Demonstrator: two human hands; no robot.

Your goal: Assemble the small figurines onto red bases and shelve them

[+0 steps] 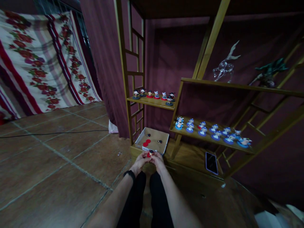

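Between my two hands is a small figurine (150,153) with a dark-haired head and red around its lower part. My left hand (141,160) grips it from the left, and my right hand (157,159) closes on it from the right. Just beyond my hands an open shallow box (155,131) rests on the lowest shelf. Inside it lie two dark-topped figurines (160,141) and overlapping red round discs (146,142). My palms hide the near edge of the box in part.
Figurines on round bases (156,95) line the upper left shelf (154,103). Several blue-and-white figurines (202,130) stand on the middle right shelf. A phone (211,163) lies at the lower right. Above stand a clear deer ornament (224,70) and a green ornament (269,72).
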